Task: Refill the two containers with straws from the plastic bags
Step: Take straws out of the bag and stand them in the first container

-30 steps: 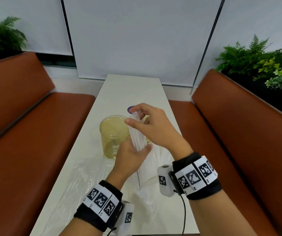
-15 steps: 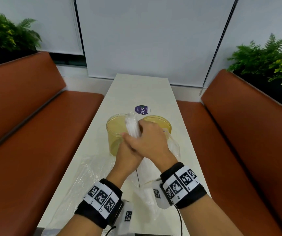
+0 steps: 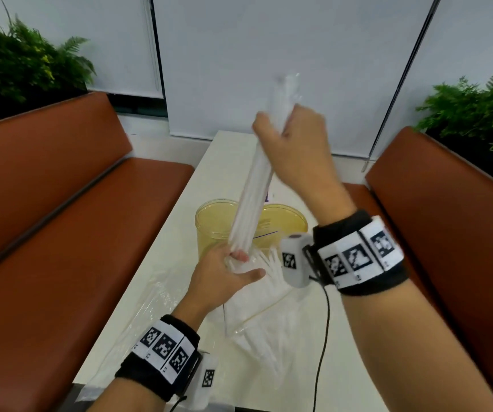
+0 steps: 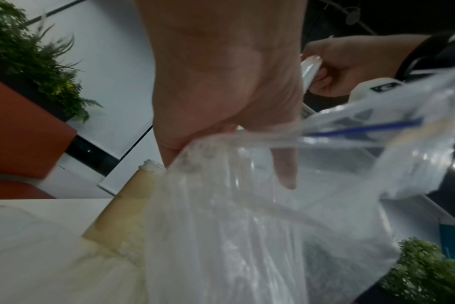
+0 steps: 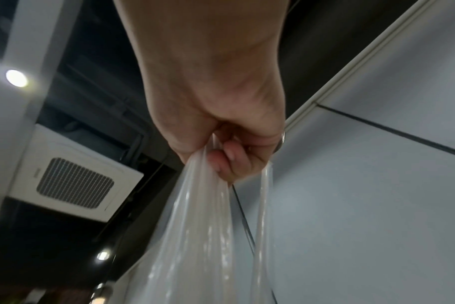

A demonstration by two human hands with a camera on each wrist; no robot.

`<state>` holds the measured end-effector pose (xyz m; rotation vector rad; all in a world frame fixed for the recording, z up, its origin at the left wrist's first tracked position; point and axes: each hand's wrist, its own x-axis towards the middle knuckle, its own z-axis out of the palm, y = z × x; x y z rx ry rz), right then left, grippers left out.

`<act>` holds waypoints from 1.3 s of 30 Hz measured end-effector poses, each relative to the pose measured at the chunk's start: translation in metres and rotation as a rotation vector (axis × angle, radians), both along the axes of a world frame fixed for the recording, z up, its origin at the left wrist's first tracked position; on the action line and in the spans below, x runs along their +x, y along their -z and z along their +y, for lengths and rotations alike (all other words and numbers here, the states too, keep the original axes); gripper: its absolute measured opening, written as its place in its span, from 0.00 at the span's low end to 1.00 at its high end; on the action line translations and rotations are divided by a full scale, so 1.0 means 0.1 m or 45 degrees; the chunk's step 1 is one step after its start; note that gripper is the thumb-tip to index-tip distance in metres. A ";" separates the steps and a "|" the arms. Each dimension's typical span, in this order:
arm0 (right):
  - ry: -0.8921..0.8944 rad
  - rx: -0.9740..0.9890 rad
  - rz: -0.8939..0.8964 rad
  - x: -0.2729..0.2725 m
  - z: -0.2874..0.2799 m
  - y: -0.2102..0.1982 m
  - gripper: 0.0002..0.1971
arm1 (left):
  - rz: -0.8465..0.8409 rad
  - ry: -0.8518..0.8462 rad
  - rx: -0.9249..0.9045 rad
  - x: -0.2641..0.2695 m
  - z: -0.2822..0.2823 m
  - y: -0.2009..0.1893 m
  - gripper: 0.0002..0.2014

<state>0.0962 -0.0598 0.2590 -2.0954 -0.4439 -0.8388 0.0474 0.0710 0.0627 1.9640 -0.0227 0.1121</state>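
On the counter [image 3: 233,162], plastic bag [image 3: 269,316] lies flat w/ two containers [image 3: 215,221] just behind. I'd keep my right hand [image 3: 295,153] fisted round the straws [image 3: 254,191], lift straight; left hand [image 3: 224,278] pinching bag mouth [image 4: 247,139] so it stays down.

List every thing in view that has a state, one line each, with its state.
Right hand: raised, gripping the straw bundle near its top.
Left hand: holding the plastic bag's mouth.
Straw bundle: being drawn from the bag.
Plastic bag: open.
Two containers: upright, lidless, no straws visible inside.
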 end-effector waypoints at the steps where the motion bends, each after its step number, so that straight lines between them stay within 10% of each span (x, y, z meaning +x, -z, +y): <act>1: -0.005 0.060 -0.049 0.04 -0.06 -0.11 0.26 | -0.007 -0.015 0.019 0.00 0.02 0.02 0.18; 9: 0.172 0.143 -0.220 0.61 -0.55 -0.13 0.22 | -0.062 -0.114 0.032 -0.02 0.17 0.20 0.07; 19: 0.254 -0.313 0.686 1.10 -0.53 1.52 0.24 | -0.042 -0.087 0.069 -0.04 0.22 0.09 0.10; 32: 0.197 -0.415 1.036 0.96 -0.62 1.38 0.50 | 0.020 0.023 0.118 -0.05 0.39 -0.16 0.18; 36: 0.300 -0.538 0.581 0.69 -0.51 0.96 0.31 | 0.012 0.024 0.103 -0.03 0.42 -0.17 0.15; 39: -0.099 -0.310 0.607 0.30 -0.31 0.65 0.12 | 0.017 0.026 0.096 0.02 0.43 -0.14 0.12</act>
